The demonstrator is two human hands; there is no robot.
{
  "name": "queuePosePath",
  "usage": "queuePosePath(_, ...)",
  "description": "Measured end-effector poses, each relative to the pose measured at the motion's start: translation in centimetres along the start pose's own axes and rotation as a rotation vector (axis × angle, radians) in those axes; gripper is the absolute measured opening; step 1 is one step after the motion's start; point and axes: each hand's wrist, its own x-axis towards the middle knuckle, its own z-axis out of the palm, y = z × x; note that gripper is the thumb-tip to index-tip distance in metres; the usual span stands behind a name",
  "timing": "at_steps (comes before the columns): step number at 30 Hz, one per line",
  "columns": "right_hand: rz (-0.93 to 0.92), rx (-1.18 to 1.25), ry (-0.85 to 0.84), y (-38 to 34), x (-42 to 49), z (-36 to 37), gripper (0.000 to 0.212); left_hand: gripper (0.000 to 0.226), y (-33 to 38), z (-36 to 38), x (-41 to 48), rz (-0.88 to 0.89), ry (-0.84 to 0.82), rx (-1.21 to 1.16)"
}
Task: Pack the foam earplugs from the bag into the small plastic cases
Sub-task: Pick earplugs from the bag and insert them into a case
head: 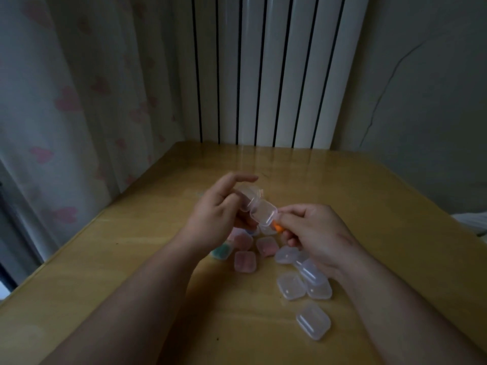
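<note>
At the far left hangs a pale curtain point(66, 101) printed with pink hearts, soft and pleated, beside the glossy yellow-wood desk point(131, 259). Over the desk's middle the left hand point(213, 214) holds the open case point(261, 209). Its grip is curled round the lid half with thumb and lower fingers, and the forefinger lifts free above. The case is thin, clear, hard plastic, a rounded rectangle hinged into two shallow halves, raised well off the desk.

Under that hand lie the filled cases point(245, 261), frosted and tinted pink and green by the foam inside. They sit closed and flat, huddled together.

Just right of the open half, touching or almost touching its rim, is the orange earplug point(277, 227), a small matte foam nub. The right hand point(316, 230) has it in a tight fingertip pinch, its other fingers folded in.

The step in hand looks like loading this case. The next move calls for steering the squashy plug over the rim into the open half, then snapping the lid shut. Foam springs back, so it may need pressing down.

Further right and nearer the person lie the empty cases point(291, 285), colourless and shut, scattered loosely. The bag is not in view. A white ribbed radiator point(263, 75) stands behind the desk.
</note>
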Motion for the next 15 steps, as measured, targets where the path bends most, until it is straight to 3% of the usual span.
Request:
queuePosePath(6,-0.033,0.101,0.006,0.1,-0.1,-0.1,0.003,0.029,0.4,0.2,-0.2,-0.094,-0.053,-0.039)
queuePosePath(11,-0.147,0.058,0.189,-0.1,0.1,-0.5,0.016,0.042,-0.4,0.6,0.2,-0.057,0.027,0.169)
queuePosePath(15,-0.237,0.045,0.128,-0.5,-0.4,0.4,0.025,0.043,-0.8,0.8,0.4,-0.072,0.053,0.175)
